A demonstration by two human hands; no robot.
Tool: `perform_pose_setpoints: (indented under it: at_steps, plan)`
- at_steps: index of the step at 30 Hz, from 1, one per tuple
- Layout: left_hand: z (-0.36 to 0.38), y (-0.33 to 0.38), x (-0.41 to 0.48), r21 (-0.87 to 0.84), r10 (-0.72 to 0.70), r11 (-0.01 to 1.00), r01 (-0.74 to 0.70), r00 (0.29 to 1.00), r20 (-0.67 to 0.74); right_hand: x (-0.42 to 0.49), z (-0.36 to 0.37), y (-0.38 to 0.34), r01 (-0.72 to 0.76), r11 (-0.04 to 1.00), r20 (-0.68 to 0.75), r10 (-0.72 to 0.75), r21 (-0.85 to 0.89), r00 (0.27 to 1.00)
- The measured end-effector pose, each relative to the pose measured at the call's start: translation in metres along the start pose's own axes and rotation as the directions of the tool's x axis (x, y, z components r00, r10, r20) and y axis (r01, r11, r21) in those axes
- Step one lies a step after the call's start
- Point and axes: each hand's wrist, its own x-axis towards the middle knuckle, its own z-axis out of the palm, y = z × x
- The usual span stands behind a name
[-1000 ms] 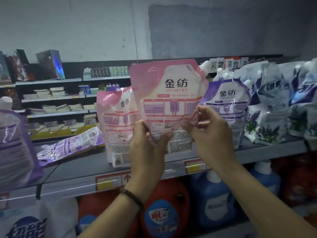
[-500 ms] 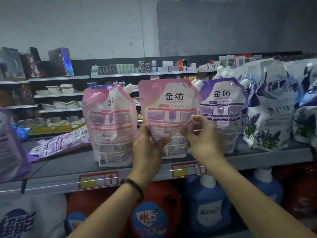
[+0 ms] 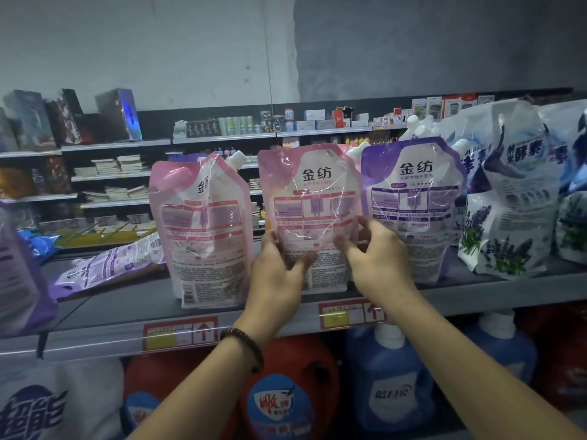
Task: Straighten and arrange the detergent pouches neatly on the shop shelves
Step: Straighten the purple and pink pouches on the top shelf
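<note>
A glossy, crinkled pink pouch (image 3: 313, 214) stands near the shelf (image 3: 111, 315) front edge, a gap from the angled pouch (image 3: 203, 230) to its left and just beside the purple pouch (image 3: 413, 201). The left hand (image 3: 276, 281) grips its lower left edge and the right hand (image 3: 378, 262) pinches its lower right. A second ago it was held higher, above the shelf.

The upright pink detergent pouch (image 3: 309, 214) is glossy, crinkled plastic film — glare streaks cross it. The grey shelf (image 3: 127, 308) looks smooth, matt painted metal; the dark beaded bracelet (image 3: 244, 346) — dull.
</note>
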Motion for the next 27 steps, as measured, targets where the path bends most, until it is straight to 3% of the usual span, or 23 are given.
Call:
perform_pose_setpoints:
  at_steps: [20,27]
  plan:
    - [-0.002,0.008,-0.013,0.089,0.027,0.995,-0.033,0.997,0.073,-0.006,-0.013,0.001,-0.002,1.000,0.024,0.002,-0.004,1.000]
    - [0.003,0.013,-0.022,0.138,0.043,0.989,-0.046,0.999,0.027,-0.011,-0.018,0.002,0.004,1.000,0.034,-0.004,0.009,0.999]
